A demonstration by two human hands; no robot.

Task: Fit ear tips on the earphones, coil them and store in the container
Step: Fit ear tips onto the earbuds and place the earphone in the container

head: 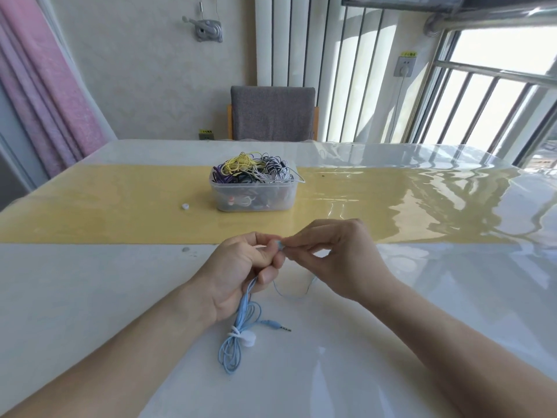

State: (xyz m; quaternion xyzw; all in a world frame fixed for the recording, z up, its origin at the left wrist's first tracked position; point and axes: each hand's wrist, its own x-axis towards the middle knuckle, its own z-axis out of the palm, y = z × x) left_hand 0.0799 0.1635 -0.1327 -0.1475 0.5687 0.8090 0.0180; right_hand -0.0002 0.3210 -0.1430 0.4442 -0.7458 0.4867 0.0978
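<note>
- Though glare washes out its right end, table (pixel 120 297) under clear film, crossed by yellow runner (pixel 105 203).
- Clear container (pixel 252 193) on runner, heaped with tangled cables; lower contents blurred.
- Left hand (pixel 238 276), grip curled round light-blue earphones (pixel 241 315); bundle tied with white strap, plug resting on table.
- Right hand (pixel 340 257), grip pinching small earbud (pixel 279 245), mostly hidden by fingertips; ear tip there unclear.
- Loose white ear tip (pixel 185 206) left of container.
</note>
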